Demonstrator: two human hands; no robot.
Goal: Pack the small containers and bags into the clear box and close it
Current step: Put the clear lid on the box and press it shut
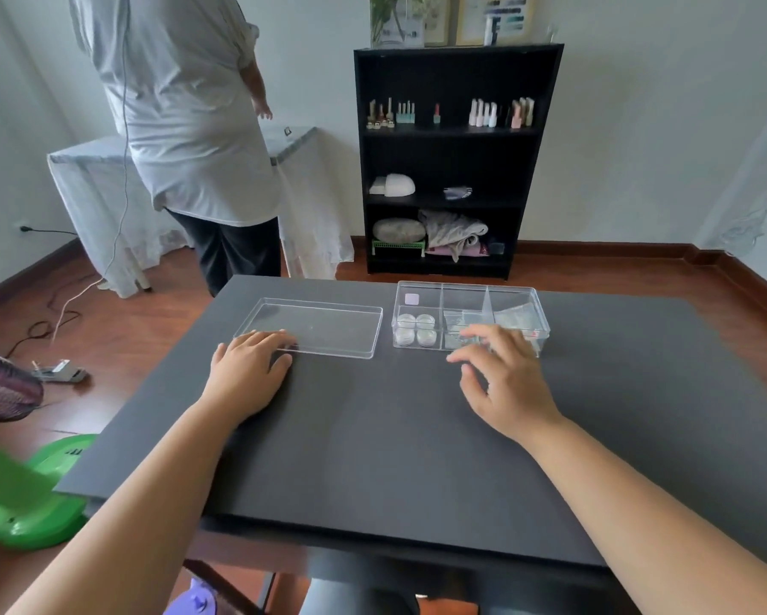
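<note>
A clear divided box stands open at the far right of the black table. Its front left compartment holds several small round containers; clear bags lie in the right compartments and a small lilac piece in the back left one. The clear lid lies flat to the left of the box. My left hand rests palm down with its fingertips on the lid's near left corner. My right hand hovers with fingers apart at the box's front wall, holding nothing.
The black table has bare surface in front of both hands. A person in a white shirt stands beyond the table's far left. A black shelf unit stands against the back wall. A green fan base sits on the floor at left.
</note>
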